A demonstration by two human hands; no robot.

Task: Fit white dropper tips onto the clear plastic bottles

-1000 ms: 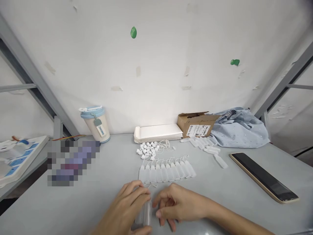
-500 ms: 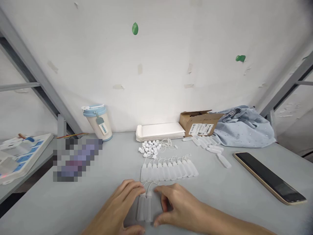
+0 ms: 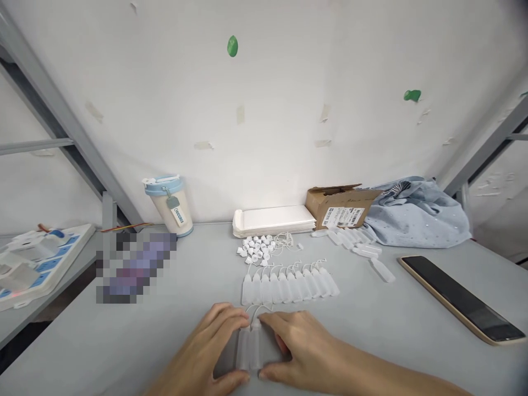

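Note:
Two small translucent plastic squeeze bottles (image 3: 248, 347) lie side by side on the grey table, thin white loops at their tops. My left hand (image 3: 208, 344) curves around their left side, fingertips at the left bottle's top and thumb at its base. On the other side, my right hand (image 3: 303, 344) has its index fingertip on the right bottle's neck and its thumb by the base. Just beyond lies a neat row of several similar bottles (image 3: 289, 287) with looped cords. Behind that row is a pile of small white caps (image 3: 256, 248).
Tangled white cords (image 3: 284, 240) lie beside the caps. At the back stand a stack of white cards (image 3: 274, 220), a cardboard box (image 3: 340, 209) and a tumbler (image 3: 171, 206). Loose bottles (image 3: 381, 269), blue cloth (image 3: 421, 214) and a phone (image 3: 462, 300) are right; a power strip (image 3: 53, 264) is left.
My right thumb and fingers have drawn closer to the two bottles, and my left thumb has come in near their base. The whole view has shifted slightly.

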